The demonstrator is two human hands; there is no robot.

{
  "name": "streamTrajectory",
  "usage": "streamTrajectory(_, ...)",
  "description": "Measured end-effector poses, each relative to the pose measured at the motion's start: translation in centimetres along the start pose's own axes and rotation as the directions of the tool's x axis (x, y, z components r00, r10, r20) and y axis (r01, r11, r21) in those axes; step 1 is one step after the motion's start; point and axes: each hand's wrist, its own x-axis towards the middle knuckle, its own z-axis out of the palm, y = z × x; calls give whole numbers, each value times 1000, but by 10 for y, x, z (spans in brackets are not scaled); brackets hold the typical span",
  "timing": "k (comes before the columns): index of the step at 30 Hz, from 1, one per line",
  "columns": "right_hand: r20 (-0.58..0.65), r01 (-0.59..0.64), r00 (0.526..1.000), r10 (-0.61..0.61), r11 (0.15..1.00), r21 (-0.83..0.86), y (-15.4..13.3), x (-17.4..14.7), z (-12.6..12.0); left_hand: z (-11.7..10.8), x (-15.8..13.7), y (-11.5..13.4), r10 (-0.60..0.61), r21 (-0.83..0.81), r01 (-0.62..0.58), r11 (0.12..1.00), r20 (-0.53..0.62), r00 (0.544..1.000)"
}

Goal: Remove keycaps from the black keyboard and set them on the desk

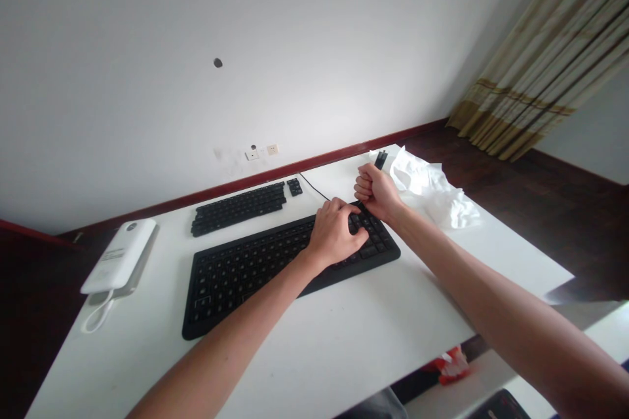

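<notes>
A black keyboard [275, 255] lies at a slant on the white table, most keys on its left and middle bare of their caps. My left hand [337, 232] rests on its right part, thumb and index finger spread apart over the keys. Above the far right edge, my right hand [376, 190] is a fist around a slim black tool [381, 158]; its end sticks out above the fist and its lower end is hidden. Behind the keyboard, removed black keycaps [240, 206] are laid out in rows, with a small separate block of keycaps [294, 186] beside them.
A white power bank [120, 255] with a short cable stands at the table's left. Crumpled white tissue or plastic [432, 186] lies right of my right hand. A thin black cable [314, 187] runs behind the keyboard. Below the near edge is a red packet [452, 365].
</notes>
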Motion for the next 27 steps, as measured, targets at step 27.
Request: streamTrajectory(27, 467, -103, 849, 245, 946, -308, -6, -9, -9, -8, -19, 5, 147, 187, -144, 972, -1, 989)
